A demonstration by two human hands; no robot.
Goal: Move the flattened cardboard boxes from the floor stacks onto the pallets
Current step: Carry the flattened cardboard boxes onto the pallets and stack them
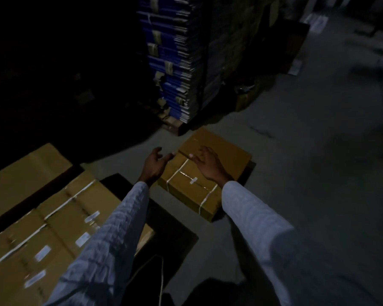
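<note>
Now, low light all round, and both arms reach forward in pale sleeves. Nearest, below and left of the left hand point(157, 161), strapped cardboard bundles point(44, 228) lie side by side, white bands and small white labels across their tops. A thin pale cord point(161, 277) trails over the dark patch beneath the left forearm.

Ahead, the left hand is spread loose, fingers apart, gripping nothing, just off the left edge of the cardboard bundle point(208, 173) on the floor. The right hand point(208, 163) is over that same bundle's top, fingers splayed and open; whether the palm actually touches the cardboard I can't tell. The bundle is brown, tied with crossed white straps, a small white tag at the crossing, and it sits on the grey concrete floor point(307, 162), which shows a faint crack beyond the right hand.

Further out, past both hands, a tall stack of blue-edged flattened boxes point(173, 62) rises, with more dark stacks behind it. Far right of the right hand, pale scraps lie scattered on the floor, too blurred to identify.
</note>
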